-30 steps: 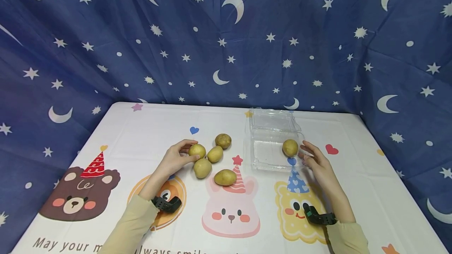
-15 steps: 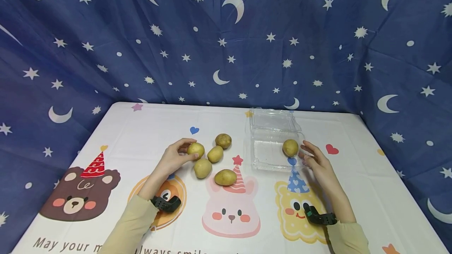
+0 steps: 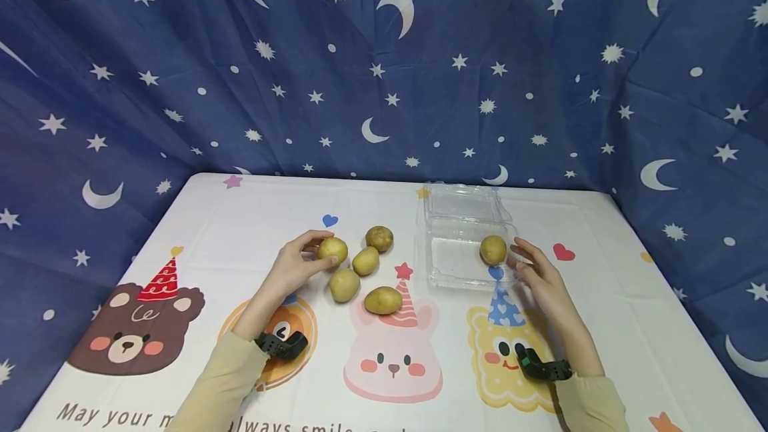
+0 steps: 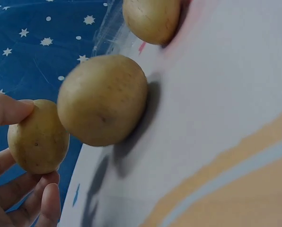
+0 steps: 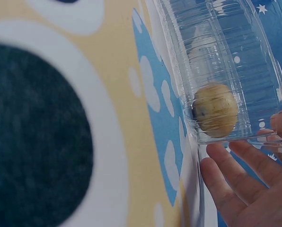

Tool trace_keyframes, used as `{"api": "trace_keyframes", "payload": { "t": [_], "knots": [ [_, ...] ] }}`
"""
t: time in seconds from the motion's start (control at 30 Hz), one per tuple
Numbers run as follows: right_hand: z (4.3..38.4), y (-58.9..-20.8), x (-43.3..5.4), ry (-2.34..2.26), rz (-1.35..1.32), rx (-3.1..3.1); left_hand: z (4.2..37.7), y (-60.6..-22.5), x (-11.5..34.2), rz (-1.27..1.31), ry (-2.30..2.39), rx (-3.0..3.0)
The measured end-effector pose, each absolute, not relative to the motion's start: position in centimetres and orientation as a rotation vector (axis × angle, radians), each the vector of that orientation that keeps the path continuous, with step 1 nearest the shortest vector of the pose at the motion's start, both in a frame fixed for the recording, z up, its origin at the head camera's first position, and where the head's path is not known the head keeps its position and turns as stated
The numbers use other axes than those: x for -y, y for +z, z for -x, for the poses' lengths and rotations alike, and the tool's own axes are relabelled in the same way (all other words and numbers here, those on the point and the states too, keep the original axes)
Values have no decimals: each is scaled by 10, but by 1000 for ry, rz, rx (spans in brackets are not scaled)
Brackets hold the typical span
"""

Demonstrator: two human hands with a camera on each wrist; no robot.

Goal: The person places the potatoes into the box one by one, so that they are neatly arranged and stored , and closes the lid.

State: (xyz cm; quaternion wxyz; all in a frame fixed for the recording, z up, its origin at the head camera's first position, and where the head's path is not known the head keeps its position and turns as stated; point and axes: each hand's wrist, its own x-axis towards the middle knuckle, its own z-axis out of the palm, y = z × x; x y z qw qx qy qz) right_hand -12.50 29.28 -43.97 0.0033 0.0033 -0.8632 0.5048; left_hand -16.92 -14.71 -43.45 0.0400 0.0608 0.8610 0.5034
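My left hand (image 3: 294, 267) pinches a yellow potato (image 3: 333, 251) between thumb and fingers; in the left wrist view this potato (image 4: 39, 137) is raised above the tablecloth. Close to it, a round potato (image 3: 345, 285), a smaller potato (image 3: 365, 261) and a browner potato (image 3: 379, 239) lie on the cloth. An oblong potato (image 3: 383, 301) rests nearer the front. On the right, one potato (image 3: 493, 250) sits inside a clear plastic clamshell box (image 3: 450, 279) with its lid laid back. My right hand (image 3: 543, 283) touches the box's right side, fingers extended along the wall (image 5: 247, 175).
The white tablecloth (image 3: 288, 202) bears printed cartoon animals and lettering. A blue curtain (image 3: 432, 139) with moons and stars hangs behind the table's back edge. The box's open lid (image 3: 462, 203) lies toward that edge.
The left hand has lifted its potato slightly up and to the left, away from the neighbouring potatoes. The right hand and the box have stayed in place.
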Motion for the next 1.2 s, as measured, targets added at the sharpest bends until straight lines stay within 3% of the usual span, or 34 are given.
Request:
{"api": "trace_keyframes", "payload": {
  "t": [1.2],
  "knots": [
    [126,-441,-294,1563,-1,2725,178,-391,105,-424,1567,-2608]
  ]
}}
